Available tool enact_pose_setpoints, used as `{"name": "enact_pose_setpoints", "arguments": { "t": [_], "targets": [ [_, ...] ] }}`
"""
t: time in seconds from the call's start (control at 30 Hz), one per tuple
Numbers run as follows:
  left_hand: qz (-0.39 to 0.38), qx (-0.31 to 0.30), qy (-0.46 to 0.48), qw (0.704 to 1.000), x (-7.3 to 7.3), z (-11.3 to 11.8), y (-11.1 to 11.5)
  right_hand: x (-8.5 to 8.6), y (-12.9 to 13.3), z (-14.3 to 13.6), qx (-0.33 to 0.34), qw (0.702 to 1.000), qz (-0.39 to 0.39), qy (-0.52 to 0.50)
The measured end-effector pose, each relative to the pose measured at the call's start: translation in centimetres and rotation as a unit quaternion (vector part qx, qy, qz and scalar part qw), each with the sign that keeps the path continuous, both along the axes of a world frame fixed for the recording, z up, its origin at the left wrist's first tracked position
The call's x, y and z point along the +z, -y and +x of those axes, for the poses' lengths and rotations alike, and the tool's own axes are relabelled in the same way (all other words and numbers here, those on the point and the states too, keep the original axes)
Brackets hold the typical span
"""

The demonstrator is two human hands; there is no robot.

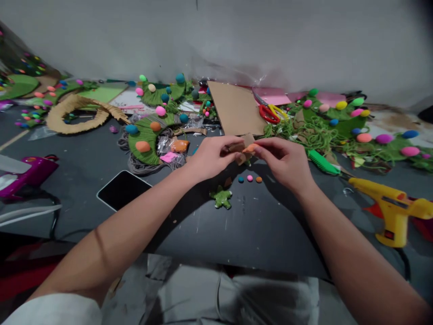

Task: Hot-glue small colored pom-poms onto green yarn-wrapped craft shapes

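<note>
Centre of the frame: a small orange piece (249,148) is showing a smooth, matte, elongated form, its outline partly disappearing behind the fingertips. Directly behind it, a brown card piece (248,139) is standing out as a flat, pale scrap; it is appearing folded or layered, though blur is making this uncertain.

The left hand (211,155) is reaching in from the left and grasping the card piece between thumb and fingers. The right hand (289,164) is pinching the orange piece between thumb and forefinger. Both objects are lying between the two hands, above the dark table (270,230).

Just below the hands, a blue ball (241,179), a pink ball (250,178) and an orange ball (259,179) are forming a short row. Lower left of this row, a green star (222,197) is resting flat. From star and row, the table surface is extending down to its front edge, which is crossing the lower part of the frame.

At centre left, a phone (123,189) is lying beneath a decorated green wreath (145,140). At upper centre, a cardboard sheet (235,108) is bordering the work area, with scissors (269,113) overlapping its right side. At right, green yarn (313,131), a green brush (323,162) and a yellow glue gun (395,205) are marking the limit beyond the right hand. At far left, a purple glue gun (30,174) is resting.
</note>
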State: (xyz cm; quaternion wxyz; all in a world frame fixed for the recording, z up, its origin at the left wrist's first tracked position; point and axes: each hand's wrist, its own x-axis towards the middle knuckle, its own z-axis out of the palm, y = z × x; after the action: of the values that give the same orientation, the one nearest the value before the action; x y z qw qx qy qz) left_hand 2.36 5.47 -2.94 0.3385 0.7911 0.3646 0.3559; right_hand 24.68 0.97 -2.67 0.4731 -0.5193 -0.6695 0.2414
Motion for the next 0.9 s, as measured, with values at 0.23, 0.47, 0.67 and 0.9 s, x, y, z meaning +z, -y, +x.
{"name": "enact_pose_setpoints", "arguments": {
  "t": [0.23,0.47,0.67,0.9],
  "targets": [
    [-0.047,0.001,0.053,0.998,-0.5,-0.8,-0.4,0.5,-0.4,0.9,-0.054,0.998,0.018,-0.037],
    [-0.112,-0.002,0.078,0.991,-0.3,-0.7,-0.2,0.8,0.2,0.4,-0.009,0.999,-0.007,-0.041],
    [0.069,0.061,-0.122,0.988,0.2,-2.0,-0.2,0.8,0.5,0.9,0.019,0.994,-0.050,-0.098],
    [0.024,-0.064,0.022,0.997,1.6,-1.1,2.2,0.6,1.4,-1.2,0.037,0.995,-0.039,-0.086]
  ]
}}
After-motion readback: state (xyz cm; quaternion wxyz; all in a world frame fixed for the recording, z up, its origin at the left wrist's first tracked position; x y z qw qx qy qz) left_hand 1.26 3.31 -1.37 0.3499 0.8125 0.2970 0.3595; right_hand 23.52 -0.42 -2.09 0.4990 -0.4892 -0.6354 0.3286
